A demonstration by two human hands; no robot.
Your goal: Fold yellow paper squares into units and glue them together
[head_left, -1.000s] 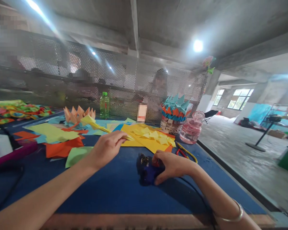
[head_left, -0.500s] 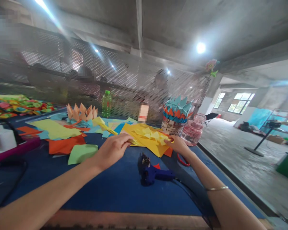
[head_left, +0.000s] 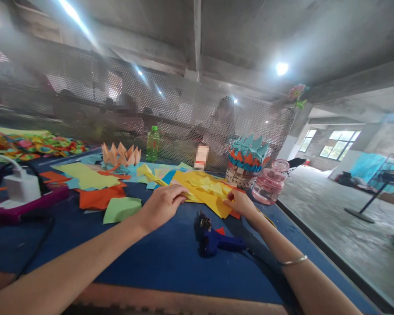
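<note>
My left hand (head_left: 164,204) is closed in a pinch on a folded yellow paper strip (head_left: 150,175), whose loose end sticks out to the upper left. Several small folded yellow paper pieces (head_left: 213,188) lie on larger yellow sheets (head_left: 221,209) between my hands. At the right edge of these sheets my right hand (head_left: 242,207) has its fingers curled together against the yellow paper; the fingertips are partly hidden. A blue glue gun (head_left: 216,243) lies on its side in front of my hands, beside a small red paper scrap (head_left: 220,231).
Behind stand a peach paper crown-like piece (head_left: 121,155), a green bottle (head_left: 153,144), a decorated pot (head_left: 243,173) and a pink jar (head_left: 268,186). Coloured sheets (head_left: 85,175) and a power strip (head_left: 52,203) lie left. A perforated screen (head_left: 180,113) backs the blue table (head_left: 118,267).
The view has turned slightly left, so things sit further right in the picture. My right hand has slid down from the small folded pieces to the sheets' edge. My left hand keeps its pinch.
</note>
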